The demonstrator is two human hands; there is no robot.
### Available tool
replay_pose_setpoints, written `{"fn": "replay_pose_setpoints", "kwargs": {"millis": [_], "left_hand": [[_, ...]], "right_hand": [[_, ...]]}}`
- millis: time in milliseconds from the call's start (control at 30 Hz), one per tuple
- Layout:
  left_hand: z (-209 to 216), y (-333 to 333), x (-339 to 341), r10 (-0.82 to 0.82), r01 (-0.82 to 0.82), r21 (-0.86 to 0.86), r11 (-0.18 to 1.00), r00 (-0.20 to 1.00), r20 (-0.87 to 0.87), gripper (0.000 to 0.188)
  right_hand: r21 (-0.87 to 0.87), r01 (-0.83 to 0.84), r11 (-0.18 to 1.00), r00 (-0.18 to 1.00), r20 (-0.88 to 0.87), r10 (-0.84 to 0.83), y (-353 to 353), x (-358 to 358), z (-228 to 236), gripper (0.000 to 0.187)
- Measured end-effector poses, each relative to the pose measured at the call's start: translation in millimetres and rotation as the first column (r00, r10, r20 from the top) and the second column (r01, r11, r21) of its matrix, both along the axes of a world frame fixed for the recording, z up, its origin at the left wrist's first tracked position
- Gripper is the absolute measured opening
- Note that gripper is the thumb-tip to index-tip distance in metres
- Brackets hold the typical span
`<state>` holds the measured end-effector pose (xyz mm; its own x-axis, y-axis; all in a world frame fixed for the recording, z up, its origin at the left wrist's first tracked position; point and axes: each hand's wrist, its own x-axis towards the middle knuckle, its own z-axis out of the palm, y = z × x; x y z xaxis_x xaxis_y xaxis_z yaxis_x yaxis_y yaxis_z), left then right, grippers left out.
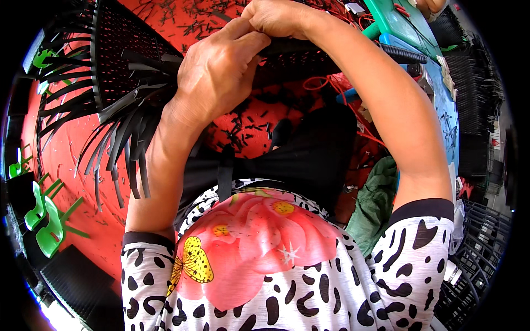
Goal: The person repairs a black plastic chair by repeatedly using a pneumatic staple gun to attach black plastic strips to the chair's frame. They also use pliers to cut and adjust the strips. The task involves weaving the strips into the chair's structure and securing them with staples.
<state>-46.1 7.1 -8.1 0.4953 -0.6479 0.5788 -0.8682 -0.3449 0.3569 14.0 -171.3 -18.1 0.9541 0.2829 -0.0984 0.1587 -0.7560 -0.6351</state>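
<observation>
My left hand (218,74) is closed with its fingers curled, above a black woven piece (130,60) of plastic strips. My right hand (279,19) is closed too, its fingertips meeting the left hand's at the top of the view. What the fingers pinch is hidden behind the knuckles. Several long loose black strips (118,129) fan out from the woven piece, beside and under my left forearm. Dark weave also shows below my right wrist, above my lap.
Short black offcuts (243,127) litter the red floor (83,176). Green plastic chairs (49,226) stand at the left. At the right are a green stool (395,19), a blue tabletop (448,127), red cord (326,83), green cloth (372,204) and stacked black woven goods (477,94).
</observation>
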Motion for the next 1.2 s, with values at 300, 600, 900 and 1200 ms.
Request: {"fn": "replay_pose_setpoints", "kwargs": {"millis": [300,600,900,1200], "left_hand": [[2.1,0.7,-3.8,-0.004,0.003,-0.019,1.000,0.999,-0.031,0.031],[3.3,2.4,-0.8,-0.035,0.035,0.001,0.999,0.999,-0.038,0.031],[5.7,3.2,-1.0,-0.078,0.077,-0.022,0.997,0.995,-0.056,0.033],[6.6,2.7,-0.6,-0.078,0.077,-0.016,0.997,0.994,-0.079,0.032]], "right_hand": [[0.443,-0.104,0.891,0.977,-0.122,0.175,-20.1,-20.9,20.9,0.047],[-0.266,-0.204,0.942,0.954,0.162,0.252,-15.6,-20.0,36.8,0.020],[0.306,0.121,0.944,0.949,-0.313,-0.020,-12.8,-18.7,26.2,0.019],[0.266,0.223,0.938,0.914,-0.392,-0.106,-11.1,-17.6,23.9,0.013]]}}
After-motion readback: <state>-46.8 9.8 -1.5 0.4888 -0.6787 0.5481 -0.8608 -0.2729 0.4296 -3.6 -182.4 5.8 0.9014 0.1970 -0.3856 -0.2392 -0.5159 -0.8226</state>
